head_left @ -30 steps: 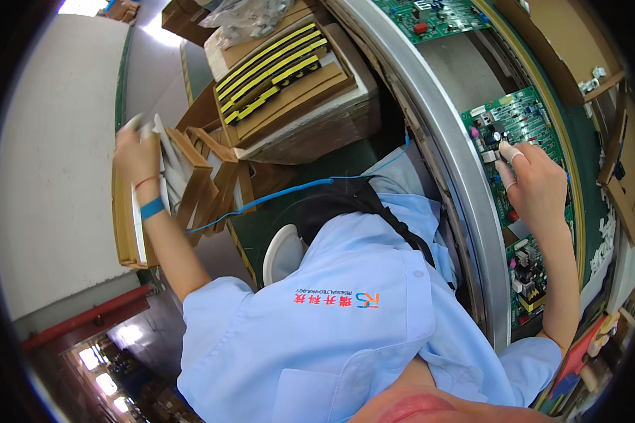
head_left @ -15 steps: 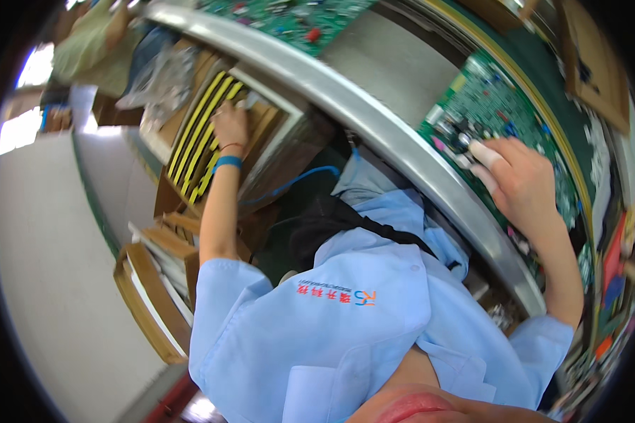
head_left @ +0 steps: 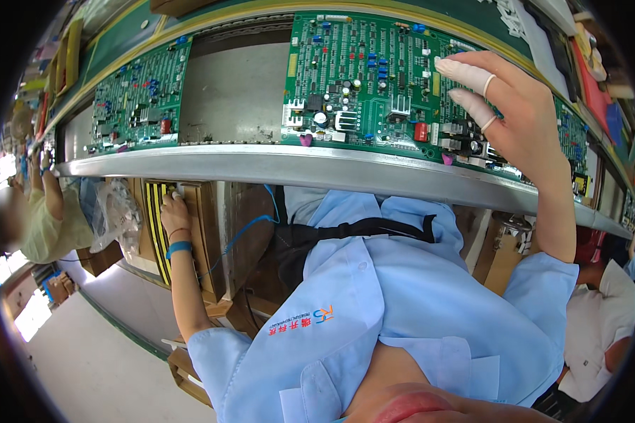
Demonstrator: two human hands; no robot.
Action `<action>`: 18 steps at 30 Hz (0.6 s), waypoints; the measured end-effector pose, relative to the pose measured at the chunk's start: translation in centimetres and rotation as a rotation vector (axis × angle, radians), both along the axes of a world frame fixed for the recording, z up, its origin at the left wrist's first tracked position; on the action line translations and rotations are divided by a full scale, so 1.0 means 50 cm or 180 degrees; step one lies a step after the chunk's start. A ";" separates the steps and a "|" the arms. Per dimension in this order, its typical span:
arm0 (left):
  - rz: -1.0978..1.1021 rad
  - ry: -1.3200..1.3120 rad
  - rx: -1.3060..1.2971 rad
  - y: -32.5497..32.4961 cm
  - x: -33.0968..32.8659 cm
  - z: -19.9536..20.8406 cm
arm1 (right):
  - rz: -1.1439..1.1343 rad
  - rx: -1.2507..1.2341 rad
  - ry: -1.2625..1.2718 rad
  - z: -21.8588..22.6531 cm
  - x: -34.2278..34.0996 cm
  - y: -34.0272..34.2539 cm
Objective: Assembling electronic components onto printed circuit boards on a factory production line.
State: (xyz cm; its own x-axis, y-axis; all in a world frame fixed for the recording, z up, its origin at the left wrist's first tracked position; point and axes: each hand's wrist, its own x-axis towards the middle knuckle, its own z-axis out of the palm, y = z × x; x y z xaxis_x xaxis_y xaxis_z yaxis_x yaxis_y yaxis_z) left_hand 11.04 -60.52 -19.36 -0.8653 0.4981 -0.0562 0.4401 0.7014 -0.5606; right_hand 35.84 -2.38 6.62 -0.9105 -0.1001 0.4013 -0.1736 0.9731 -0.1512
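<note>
My right hand (head_left: 518,113) hovers over a green circuit board (head_left: 466,130) on the right. White finger cots cover two of its fingers, which are stretched out and apart with nothing visible between them. The hand hides much of this board. Directly left of it lies another green circuit board (head_left: 360,77) with white connectors, blue parts and a red block. Low on the left, my left hand (head_left: 174,213), with a blue wristband, reaches to yellow-and-black strips (head_left: 155,233) in a cardboard box (head_left: 208,233). Its fingers are bent in at the strips; anything they hold is hidden.
A metal rail (head_left: 296,166) runs along the near side of the boards. Farther left lies a third circuit board (head_left: 137,102). A blue cord (head_left: 250,224) hangs below the rail, and a clear plastic bag (head_left: 116,215) sits beside the box. Other people are at both sides.
The view has turned and shows more of the line of boards. My right hand has moved from the parts at the board's near left corner toward its far side. The left hand stays at the strips.
</note>
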 end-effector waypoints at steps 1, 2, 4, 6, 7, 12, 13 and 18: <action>0.0126 -0.0031 0.0014 0.001 0.005 -0.004 | -0.0074 -0.0044 0.0061 -0.003 0.005 0.005; 0.0257 -0.0066 0.0036 0.013 0.013 0.002 | -0.0142 -0.0080 0.0117 -0.006 0.008 0.009; 0.0299 -0.0203 0.0096 0.018 0.019 0.015 | -0.0220 -0.0177 0.0106 -0.008 0.010 0.016; 0.0224 -0.0406 0.0348 0.024 0.020 0.035 | -0.0237 -0.0178 0.0269 -0.015 0.010 0.028; 0.0309 -0.0514 0.0670 0.028 0.026 0.042 | -0.0264 -0.0183 0.0273 -0.012 0.012 0.030; 0.0061 -0.0669 0.1012 -0.006 0.036 0.052 | -0.0401 -0.0545 -0.0072 -0.005 0.012 0.039; -0.0277 -0.0622 0.0978 -0.005 0.041 0.058 | -0.0430 -0.0616 -0.0080 -0.004 0.010 0.042; -0.0644 0.0186 0.2287 0.047 0.014 0.215 | -0.0469 -0.0812 0.0092 -0.010 0.011 0.066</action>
